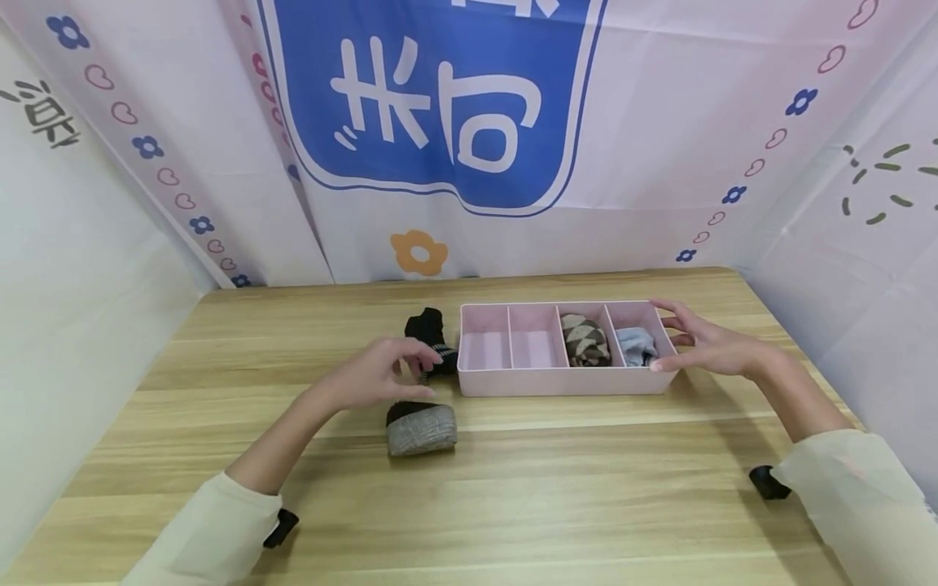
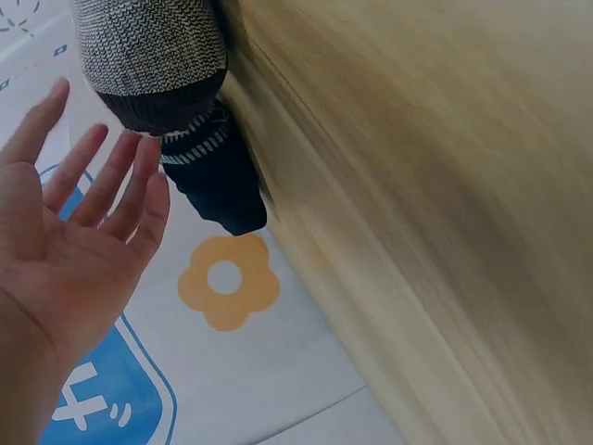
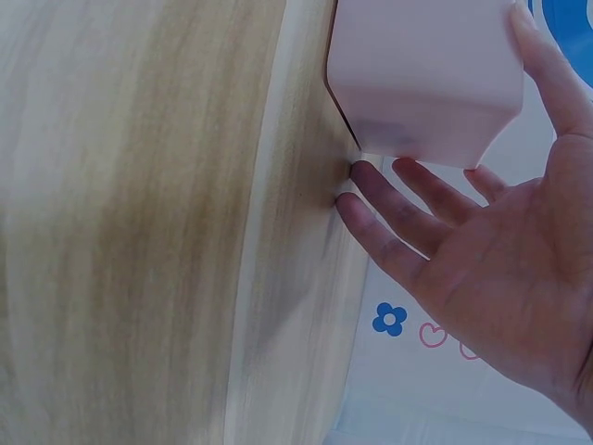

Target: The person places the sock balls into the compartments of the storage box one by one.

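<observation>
My left hand (image 1: 381,370) hovers with fingers spread and nothing between them, above a rolled grey-and-black sock (image 1: 422,430). Its fingertips overlap a black sock with white dashes (image 1: 437,358) in the head view. A pink divided box (image 1: 557,382) stands right of both socks. My right hand (image 1: 714,346) holds the box's right end, thumb at the front corner and index finger at the back corner. Inside the box, a camouflage sock (image 1: 586,340) and a light blue sock (image 1: 634,346) fill the two right compartments; the two left ones show bare bottoms.
A wooden table (image 1: 557,505) carries everything. Behind it hangs a white curtain (image 1: 645,146) with a blue sign print, and white cloth also closes off both sides. A black strap piece (image 1: 769,482) shows under the right sleeve.
</observation>
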`<action>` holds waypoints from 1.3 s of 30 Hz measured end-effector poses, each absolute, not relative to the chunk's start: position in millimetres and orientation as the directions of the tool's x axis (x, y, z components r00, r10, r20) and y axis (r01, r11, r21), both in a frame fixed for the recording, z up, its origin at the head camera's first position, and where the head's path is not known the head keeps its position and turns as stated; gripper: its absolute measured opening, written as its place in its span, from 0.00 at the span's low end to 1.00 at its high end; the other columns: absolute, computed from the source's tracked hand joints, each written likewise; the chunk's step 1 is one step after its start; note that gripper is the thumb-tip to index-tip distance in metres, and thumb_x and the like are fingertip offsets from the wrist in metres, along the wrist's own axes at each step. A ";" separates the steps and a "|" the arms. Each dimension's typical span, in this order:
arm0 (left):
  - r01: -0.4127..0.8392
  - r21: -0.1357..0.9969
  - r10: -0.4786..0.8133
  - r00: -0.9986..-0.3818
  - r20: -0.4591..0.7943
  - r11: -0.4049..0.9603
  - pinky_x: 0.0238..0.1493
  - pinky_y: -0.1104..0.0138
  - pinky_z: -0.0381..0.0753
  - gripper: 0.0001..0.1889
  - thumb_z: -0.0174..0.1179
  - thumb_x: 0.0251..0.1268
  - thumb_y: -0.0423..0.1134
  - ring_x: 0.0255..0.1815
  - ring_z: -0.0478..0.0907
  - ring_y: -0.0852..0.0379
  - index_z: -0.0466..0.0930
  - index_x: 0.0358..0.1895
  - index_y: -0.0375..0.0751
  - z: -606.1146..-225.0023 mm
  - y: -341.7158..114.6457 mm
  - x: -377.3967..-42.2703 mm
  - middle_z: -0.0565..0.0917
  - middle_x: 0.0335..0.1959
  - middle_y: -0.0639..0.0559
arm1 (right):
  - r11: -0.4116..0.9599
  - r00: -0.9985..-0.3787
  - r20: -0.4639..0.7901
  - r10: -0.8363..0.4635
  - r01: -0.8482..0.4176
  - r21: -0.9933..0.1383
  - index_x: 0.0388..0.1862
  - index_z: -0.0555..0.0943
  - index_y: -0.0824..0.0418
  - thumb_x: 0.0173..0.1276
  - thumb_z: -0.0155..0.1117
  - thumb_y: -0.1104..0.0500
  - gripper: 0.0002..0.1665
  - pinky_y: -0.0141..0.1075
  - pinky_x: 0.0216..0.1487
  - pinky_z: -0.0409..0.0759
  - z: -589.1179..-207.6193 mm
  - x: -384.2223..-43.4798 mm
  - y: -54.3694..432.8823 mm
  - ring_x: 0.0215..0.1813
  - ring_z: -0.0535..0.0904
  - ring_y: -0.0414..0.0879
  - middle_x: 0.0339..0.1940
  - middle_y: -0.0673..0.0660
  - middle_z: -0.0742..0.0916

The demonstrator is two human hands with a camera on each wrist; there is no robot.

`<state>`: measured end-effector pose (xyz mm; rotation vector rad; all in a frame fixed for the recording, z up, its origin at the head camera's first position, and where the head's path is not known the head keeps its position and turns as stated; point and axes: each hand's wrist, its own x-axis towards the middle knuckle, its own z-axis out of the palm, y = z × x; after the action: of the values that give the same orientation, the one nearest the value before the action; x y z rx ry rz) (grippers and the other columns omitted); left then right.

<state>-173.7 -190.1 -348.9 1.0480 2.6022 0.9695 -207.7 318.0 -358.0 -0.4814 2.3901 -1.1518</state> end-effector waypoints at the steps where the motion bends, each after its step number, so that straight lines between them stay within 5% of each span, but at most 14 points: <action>1: 0.561 0.630 0.682 -0.728 0.069 0.537 0.46 0.53 0.81 0.24 0.74 0.64 0.42 0.44 0.82 0.46 0.83 0.57 0.31 -349.4 -191.3 -172.6 0.87 0.45 0.44 | 0.592 -0.842 -0.237 -0.485 -0.117 -0.797 0.86 0.38 0.57 0.68 0.71 0.55 0.62 0.72 0.70 0.60 -358.2 -207.9 318.1 0.77 0.54 0.80 0.80 0.80 0.54; 11: 0.556 0.637 0.730 -0.683 -0.016 0.534 0.45 0.60 0.84 0.32 0.78 0.58 0.46 0.42 0.82 0.50 0.80 0.61 0.29 -359.0 -197.5 -165.2 0.86 0.46 0.45 | 0.583 -0.838 -0.234 -0.493 -0.118 -0.804 0.85 0.38 0.58 0.68 0.71 0.55 0.62 0.71 0.70 0.61 -358.6 -208.8 317.5 0.76 0.54 0.81 0.79 0.80 0.54; 20: 0.525 0.621 0.683 -0.730 -0.021 0.581 0.35 0.67 0.81 0.30 0.73 0.65 0.48 0.31 0.77 0.62 0.79 0.62 0.28 -362.1 -197.2 -161.6 0.83 0.46 0.40 | 0.577 -0.836 -0.225 -0.501 -0.128 -0.807 0.85 0.38 0.58 0.69 0.71 0.56 0.61 0.68 0.70 0.64 -358.9 -208.5 317.6 0.76 0.56 0.79 0.79 0.80 0.55; 23: 0.517 0.620 0.679 -0.733 -0.035 0.590 0.38 0.64 0.82 0.32 0.73 0.65 0.49 0.37 0.79 0.58 0.78 0.64 0.30 -358.9 -197.8 -159.9 0.83 0.47 0.41 | 0.578 -0.835 -0.229 -0.499 -0.124 -0.806 0.85 0.38 0.58 0.69 0.71 0.56 0.61 0.68 0.70 0.64 -358.6 -208.2 318.0 0.76 0.56 0.79 0.80 0.80 0.54; 32: 0.563 0.670 0.798 -0.598 -0.074 0.484 0.58 0.47 0.78 0.43 0.83 0.49 0.47 0.62 0.77 0.44 0.76 0.69 0.35 -355.5 -204.8 -162.0 0.81 0.66 0.47 | 0.572 -0.835 -0.226 -0.502 -0.124 -0.811 0.85 0.38 0.58 0.69 0.70 0.56 0.61 0.69 0.71 0.63 -358.2 -207.5 318.6 0.76 0.55 0.80 0.79 0.80 0.55; 39: 0.512 0.724 0.818 -0.561 -0.126 0.462 0.64 0.41 0.73 0.50 0.85 0.43 0.39 0.69 0.71 0.39 0.70 0.74 0.35 -356.7 -209.3 -161.9 0.76 0.71 0.44 | 0.574 -0.834 -0.234 -0.499 -0.116 -0.811 0.85 0.38 0.57 0.69 0.70 0.56 0.61 0.71 0.70 0.62 -357.2 -207.5 318.7 0.77 0.54 0.81 0.79 0.81 0.54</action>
<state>-161.9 -209.3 -356.7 1.1096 2.2531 0.8898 -207.5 318.7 -357.2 -0.4942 2.3661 -1.1735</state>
